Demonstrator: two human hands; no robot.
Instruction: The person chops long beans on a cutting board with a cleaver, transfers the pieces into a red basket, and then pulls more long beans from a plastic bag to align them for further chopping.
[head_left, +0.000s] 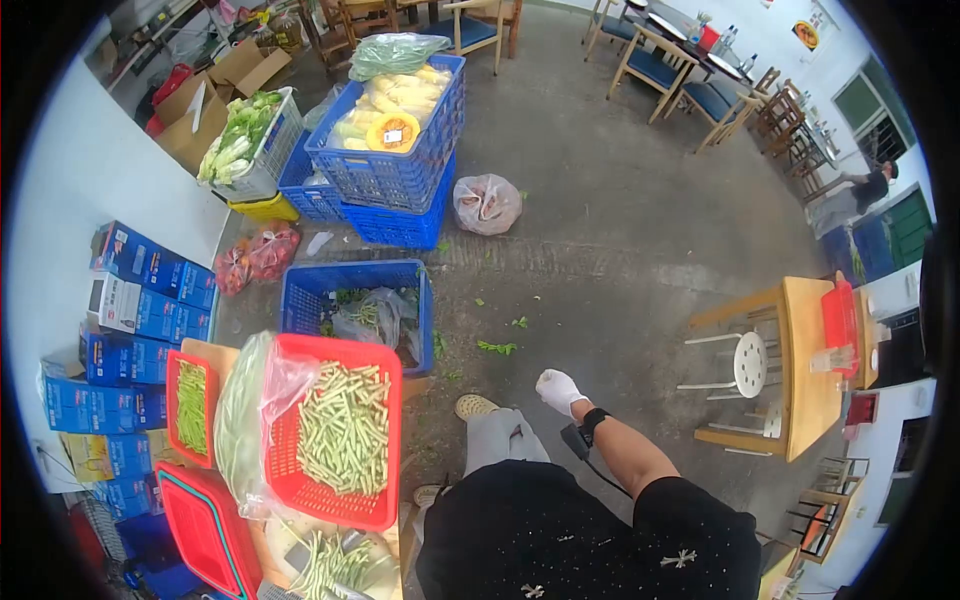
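Observation:
My right hand (560, 391), in a white glove with a black band at the wrist, hangs over the floor in front of my body. Its fingers look curled in, and nothing shows in them. My left hand is out of view. To my left, cut green beans (345, 425) fill part of a red perforated basket (394, 450), with a clear plastic bag (245, 430) lying along its side. Long uncut beans (330, 560) rest on a pale round surface nearer to me. A smaller red tray holds thin green stalks (191, 405).
A blue crate (425, 320) with greens and plastic stands beyond the basket. Stacked blue crates (385, 185) hold pumpkin and pale vegetables. A tied bag (487, 204) sits on the floor. At right are a wooden table (805, 365) and a white stool (748, 363). A person (870, 190) is far right.

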